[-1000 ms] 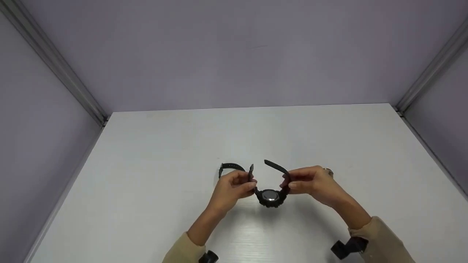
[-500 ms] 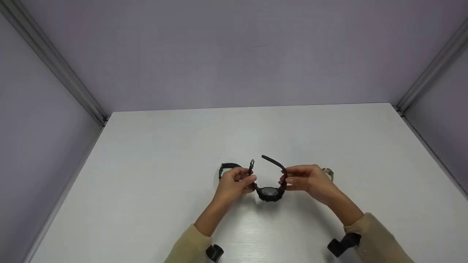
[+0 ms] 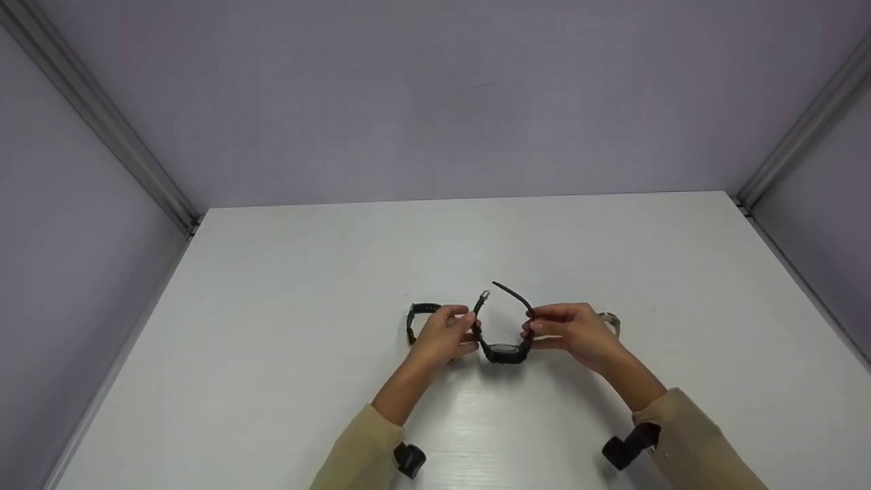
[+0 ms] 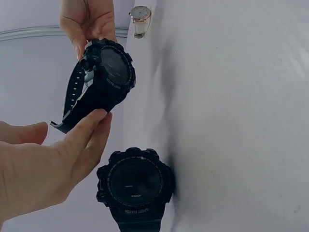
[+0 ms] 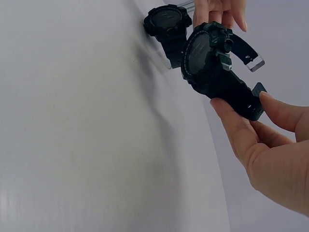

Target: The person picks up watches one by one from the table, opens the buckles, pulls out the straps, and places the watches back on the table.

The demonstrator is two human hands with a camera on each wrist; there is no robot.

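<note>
Left fingers (image 4: 91, 126) pinched on the buckle-side strap of the black watch (image 3: 502, 351); right fingers (image 5: 231, 121) pinched on the long holed strap (image 5: 241, 99), thumb on one face, forefingers on the other. Watch held clear of the table (image 3: 286, 286), dial toward the person, between left hand (image 3: 442, 335) and right hand (image 3: 571, 330), near the table's middle. Strap open: metal buckle (image 3: 483, 297) and pointed strap tip (image 3: 507, 291) raised, near each other, not joined. Judged part-way: watch lifted and both strap ends in hand, tip not yet threaded through the buckle, fastening outstanding. Case round, chunky, ridged at the rim, matt black, apparently resin or rubber; dark glassy face; strap flexible, matt, with a row of holes. Second black watch (image 4: 134, 183) of like build resting on the table just behind the left hand, strap looped. Third watch (image 4: 140, 15), smaller, pale dial in a metallic rim, lying beyond the right hand. Table white, smooth, faint grain. Beige sleeves (image 3: 687, 442) on both arms.
</note>
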